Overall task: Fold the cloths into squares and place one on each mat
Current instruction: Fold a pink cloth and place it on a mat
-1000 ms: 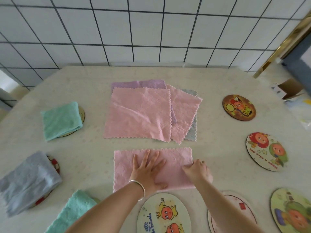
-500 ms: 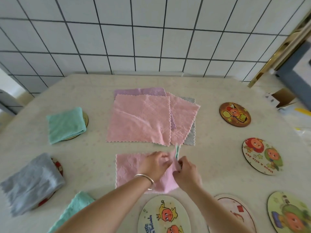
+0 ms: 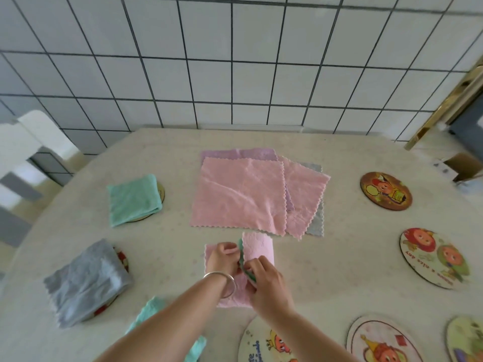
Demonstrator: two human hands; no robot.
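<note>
A pink cloth (image 3: 257, 249) with a green underside lies half-folded on the table in front of me. My right hand (image 3: 266, 280) pinches its right edge and holds it lifted over the middle. My left hand (image 3: 222, 258) grips the same cloth just left of the fold. A stack of flat cloths (image 3: 240, 194), pink on top with purple and grey below, lies behind. Folded cloths sit on mats at the left: a teal one (image 3: 133, 198), a grey one (image 3: 85, 280) and another teal one (image 3: 154, 312) under my left arm.
Bare round cartoon mats lie at the right (image 3: 385, 190) (image 3: 433, 257), and along the near edge (image 3: 261, 343) (image 3: 379, 340) (image 3: 467, 340). A tiled wall (image 3: 235, 61) stands behind the table (image 3: 345, 257). A white chair (image 3: 28, 152) stands at the left.
My right hand has lifted the pink cloth's right edge and carried it leftward over the middle. My left hand went from pressing flat on the cloth to gripping it.
</note>
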